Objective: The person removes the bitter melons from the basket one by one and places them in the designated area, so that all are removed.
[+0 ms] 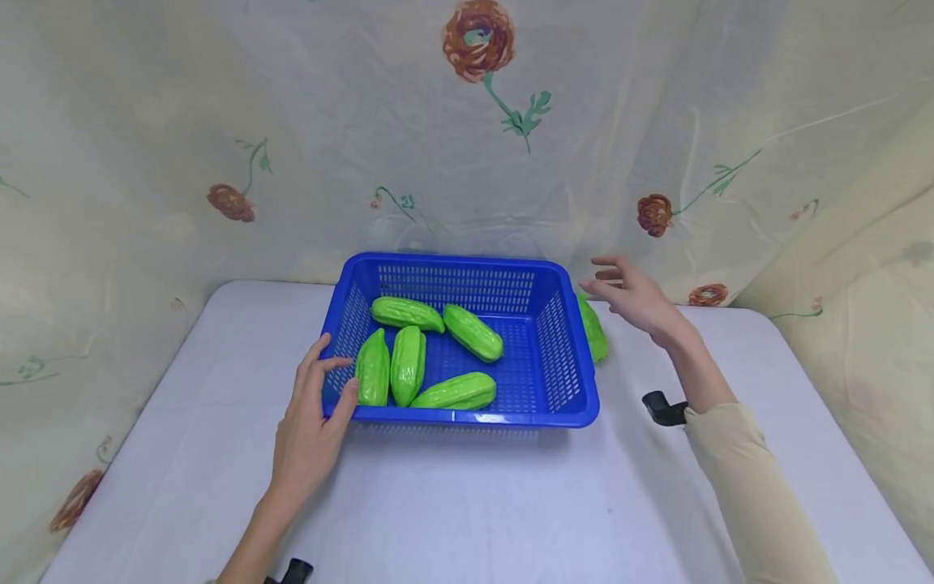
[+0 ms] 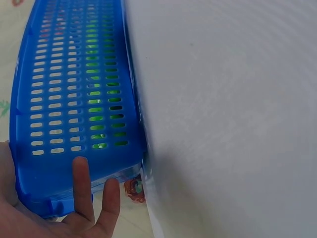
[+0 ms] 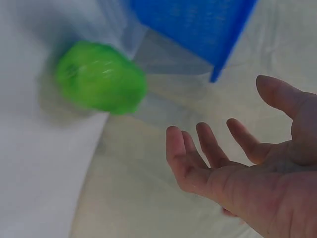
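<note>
My left hand (image 1: 310, 430) holds the left front corner of a blue plastic basket (image 1: 525, 419), thumb over the rim. In the left wrist view two fingers (image 2: 82, 191) reach along its slotted outer wall. Inside lie several ridged, bright green bitter gourds (image 1: 473, 332), mostly toward the left. My right hand (image 1: 635, 300) hovers past the basket's right back corner, fingers loosely bent and holding nothing. Below it another bright green bitter gourd (image 3: 101, 78) rests on the table outside the basket, partly hidden by the basket wall in the head view.
A white-covered table (image 1: 474, 511) carries the basket near its far edge. Behind it hangs a pale curtain (image 1: 328, 97) with a floral print, which also closes off both sides. Black wrist mounts (image 1: 664, 409) sit on both forearms.
</note>
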The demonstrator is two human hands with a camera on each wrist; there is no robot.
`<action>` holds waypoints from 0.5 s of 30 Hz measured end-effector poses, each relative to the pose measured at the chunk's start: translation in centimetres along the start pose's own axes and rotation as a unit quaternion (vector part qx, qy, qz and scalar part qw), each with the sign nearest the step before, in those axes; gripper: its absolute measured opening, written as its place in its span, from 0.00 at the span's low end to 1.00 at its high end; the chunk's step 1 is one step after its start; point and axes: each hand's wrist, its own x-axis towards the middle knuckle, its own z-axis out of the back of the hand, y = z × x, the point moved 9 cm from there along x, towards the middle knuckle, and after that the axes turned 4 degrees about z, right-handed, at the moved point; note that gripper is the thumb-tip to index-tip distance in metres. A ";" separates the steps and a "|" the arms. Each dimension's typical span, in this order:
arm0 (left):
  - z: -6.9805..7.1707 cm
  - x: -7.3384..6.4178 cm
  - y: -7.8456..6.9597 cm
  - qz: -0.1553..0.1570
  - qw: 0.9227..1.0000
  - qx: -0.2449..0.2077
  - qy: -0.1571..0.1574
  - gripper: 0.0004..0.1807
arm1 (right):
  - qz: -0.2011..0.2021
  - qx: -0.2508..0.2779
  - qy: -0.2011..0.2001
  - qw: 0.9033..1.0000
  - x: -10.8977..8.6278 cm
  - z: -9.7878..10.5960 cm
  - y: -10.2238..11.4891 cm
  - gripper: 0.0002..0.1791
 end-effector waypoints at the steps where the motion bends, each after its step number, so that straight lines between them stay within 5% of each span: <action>1: 0.0 0.0 0.0 0.000 1.000 0.000 0.000 0.20 | 0.009 0.000 -0.003 1.000 -0.1 0.0 0.8 0.43; 7: 0.0 0.0 0.0 -0.002 1.000 -0.003 0.000 0.20 | 0.055 0.001 0.000 0.998 -0.9 -0.3 5.3 0.40; 15: -0.1 0.1 0.0 -0.003 1.000 -0.003 0.004 0.20 | 0.109 -0.020 0.060 0.992 -1.7 -2.4 9.9 0.29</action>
